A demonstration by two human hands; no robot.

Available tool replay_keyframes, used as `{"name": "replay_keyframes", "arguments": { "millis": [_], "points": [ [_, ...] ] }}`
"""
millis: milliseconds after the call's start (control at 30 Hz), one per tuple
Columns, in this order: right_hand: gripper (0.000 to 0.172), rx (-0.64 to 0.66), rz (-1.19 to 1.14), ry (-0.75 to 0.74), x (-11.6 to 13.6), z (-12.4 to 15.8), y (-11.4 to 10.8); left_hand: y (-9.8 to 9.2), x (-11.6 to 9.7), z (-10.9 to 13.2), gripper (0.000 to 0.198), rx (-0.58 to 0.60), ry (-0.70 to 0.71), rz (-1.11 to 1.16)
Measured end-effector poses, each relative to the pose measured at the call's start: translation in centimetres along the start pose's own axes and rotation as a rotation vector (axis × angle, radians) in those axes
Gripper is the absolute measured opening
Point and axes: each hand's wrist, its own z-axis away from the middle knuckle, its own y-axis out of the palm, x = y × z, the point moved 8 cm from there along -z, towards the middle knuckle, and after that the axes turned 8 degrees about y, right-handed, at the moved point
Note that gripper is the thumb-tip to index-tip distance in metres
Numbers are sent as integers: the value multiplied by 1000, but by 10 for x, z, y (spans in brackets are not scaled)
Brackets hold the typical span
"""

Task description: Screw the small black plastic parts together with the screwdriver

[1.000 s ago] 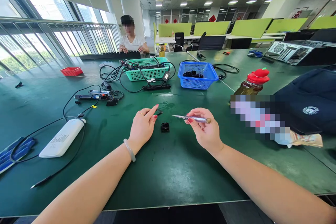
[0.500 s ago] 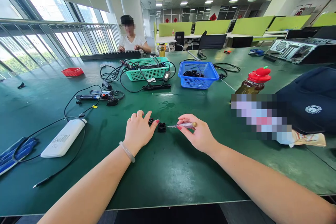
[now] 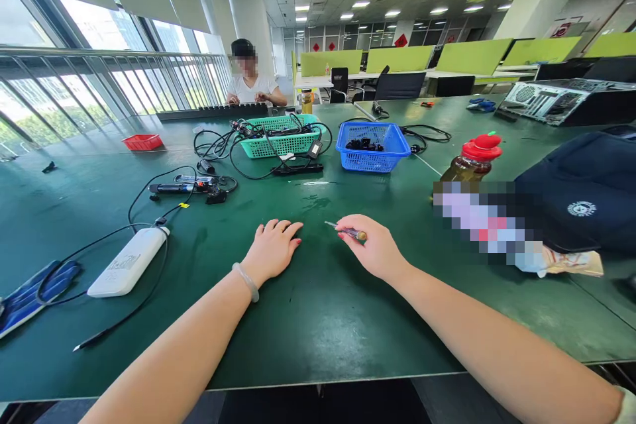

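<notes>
My left hand (image 3: pixel 274 248), with a pale bangle at its wrist, rests low over the table, its fingers stretched forward and thumb apart. Whatever lies under its palm is hidden, and no black part shows around it. My right hand (image 3: pixel 370 245) is closed around the clear handle of a small screwdriver (image 3: pixel 352 232). The metal shaft points left towards my left hand, its tip apart from it and above the green table (image 3: pixel 298 331).
Beyond my hands stand a blue basket (image 3: pixel 373 162) with black parts and a green basket (image 3: pixel 278 146) with cables. A white power bank (image 3: pixel 130 262) lies left. A red-lidded bottle (image 3: pixel 467 165) and dark bag (image 3: pixel 586 179) stand right. Another person (image 3: pixel 253 87) sits across.
The small black parts between my hands have gone from sight. My left hand has tilted and its fingers now point more to the right. The screwdriver has lifted away, its tip raised.
</notes>
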Motion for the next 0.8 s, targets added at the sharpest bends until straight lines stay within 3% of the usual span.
{"name": "replay_keyframes", "arguments": {
  "millis": [100,233,367,467,667,800],
  "points": [
    [19,43,141,-46,-5,-2,6,-1,32,9,45,91,-121,-60],
    [25,137,279,-75,-6,1,17,-4,98,26,50,197,-254,-158],
    [26,169,313,-101,-2,3,20,-12,175,52,54,165,-420,-244],
    [24,152,295,-91,-1,2,18,-19,212,67,56,119,-469,-284],
    [21,138,247,-66,-4,0,17,-28,238,72,57,66,-491,-255],
    [20,138,246,-56,-4,0,17,-33,255,70,68,9,-546,-172]
  ]
}}
